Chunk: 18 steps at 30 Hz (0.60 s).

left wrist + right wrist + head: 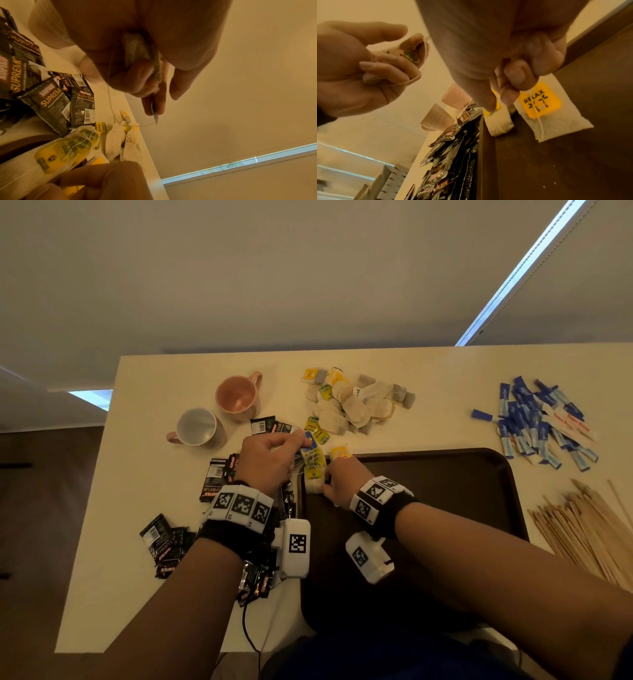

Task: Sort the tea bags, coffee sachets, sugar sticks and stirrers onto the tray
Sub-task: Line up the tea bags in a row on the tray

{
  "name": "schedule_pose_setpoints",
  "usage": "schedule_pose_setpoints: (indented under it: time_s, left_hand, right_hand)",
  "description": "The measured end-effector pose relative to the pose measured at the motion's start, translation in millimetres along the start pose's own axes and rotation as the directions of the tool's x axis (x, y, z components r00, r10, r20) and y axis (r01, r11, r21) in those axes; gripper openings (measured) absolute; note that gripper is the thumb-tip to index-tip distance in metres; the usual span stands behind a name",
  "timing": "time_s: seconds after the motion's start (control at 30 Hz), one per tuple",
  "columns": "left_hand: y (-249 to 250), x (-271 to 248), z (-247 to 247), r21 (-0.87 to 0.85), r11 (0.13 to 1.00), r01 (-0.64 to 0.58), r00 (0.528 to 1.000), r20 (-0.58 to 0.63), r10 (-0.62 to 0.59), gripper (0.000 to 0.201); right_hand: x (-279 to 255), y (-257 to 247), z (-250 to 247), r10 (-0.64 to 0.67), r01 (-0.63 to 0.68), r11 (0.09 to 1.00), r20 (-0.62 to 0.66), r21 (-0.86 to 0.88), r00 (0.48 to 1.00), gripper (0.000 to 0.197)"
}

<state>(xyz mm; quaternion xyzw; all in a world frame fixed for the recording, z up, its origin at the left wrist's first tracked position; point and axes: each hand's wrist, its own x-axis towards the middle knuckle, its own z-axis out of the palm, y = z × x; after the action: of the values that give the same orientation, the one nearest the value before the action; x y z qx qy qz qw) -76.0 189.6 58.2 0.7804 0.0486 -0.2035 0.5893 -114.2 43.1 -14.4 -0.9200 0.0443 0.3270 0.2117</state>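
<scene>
Dark brown tray point(479, 474) on a cream table point(154, 412), seen from above; its near-left corner holds a short row of tea bags point(313, 470) with yellow tags, the rest of its floor showing bare where the arms do not cover it. Right hand point(344, 479), fingers curled, pinches the top edge of a tea bag with a yellow "RELAX" tag point(539, 100) that lies on the tray floor. Left hand point(270, 460), raised just left of the tray rim, is curled round another tea bag point(135, 50), its tag nipped between fingertips point(154, 105) and its string looping loose below. Main tea-bag heap point(356, 402) lies beyond the tray; black coffee sachets point(219, 474) are scattered at left, partly hidden under the left wrist; blue sugar sticks point(537, 422) and wooden stirrers point(582, 532) lie at right, the stirrers cut off by the frame edge. Two mugs, one pink point(239, 395) and one pale point(198, 428), stand at far left; nothing can be made out inside them. How many bags the row on the tray contains cannot be told, the hands covering part of it.
</scene>
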Motion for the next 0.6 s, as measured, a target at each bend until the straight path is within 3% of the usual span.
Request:
schedule_pose_setpoints:
  time_s: [0.2,0.6]
  left_hand:
    - [-0.7,-1.5,-1.3,0.006,1.0,0.003,1.0,-0.002,-0.003,0.027]
    - [0.5,0.4,-0.8,0.009,1.0,-0.002,1.0,0.006,0.002,0.027]
  right_hand:
    - [4.1,-1.6,1.8,0.031,-0.029,0.999,-0.048,0.036,0.998,0.026]
    - [11.1,-3.1,3.0,0.051,-0.051,0.998,0.008,0.026,0.999,0.028]
